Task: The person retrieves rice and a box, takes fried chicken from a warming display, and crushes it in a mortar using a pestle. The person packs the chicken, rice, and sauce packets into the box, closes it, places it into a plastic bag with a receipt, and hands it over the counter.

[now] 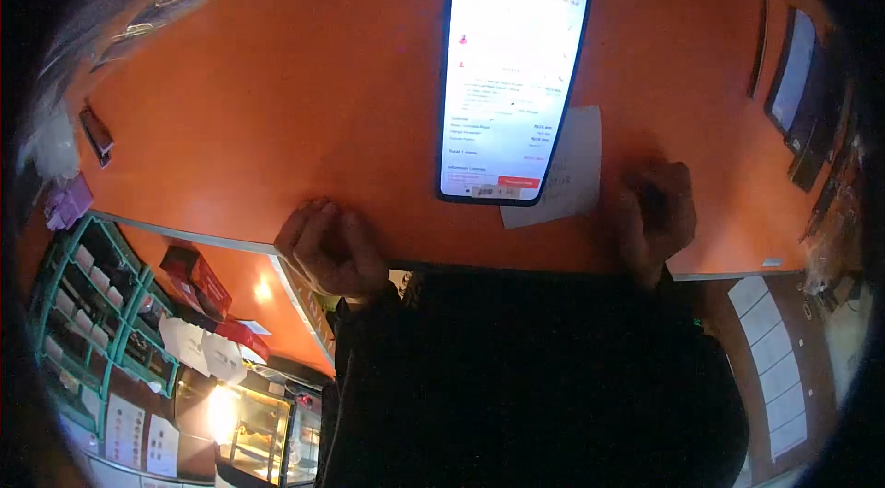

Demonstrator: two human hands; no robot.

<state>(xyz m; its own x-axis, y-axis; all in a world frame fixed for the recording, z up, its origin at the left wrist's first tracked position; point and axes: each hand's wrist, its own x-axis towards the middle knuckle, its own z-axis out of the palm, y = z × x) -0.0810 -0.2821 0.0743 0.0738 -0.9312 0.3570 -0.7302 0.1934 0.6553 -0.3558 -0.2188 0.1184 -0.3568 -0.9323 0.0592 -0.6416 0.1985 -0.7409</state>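
A smartphone [508, 90] with a bright screen bearing writing rests on the orange tabletop [276, 94], its lower end towards me. Partly beneath it, a sheet of paper [581, 170] with handwriting sticks out at the lower right. My left hand [332, 246] lies loosely curled at the table's near edge, left of the phone, and nothing shows in it. On the other side of the paper, my right hand [660, 218] rests on the table in a loose fist. No object is seen in it; the inside of its curl is dark.
Clear plastic wrapping [131, 25] covers something at the far left. Below it are a small dark object [95, 134] and a purple item [68, 201]. A tablet-like device [793, 70] stands at the right. Green racks [110, 322] and a lit glass display case [259, 433] lie lower left.
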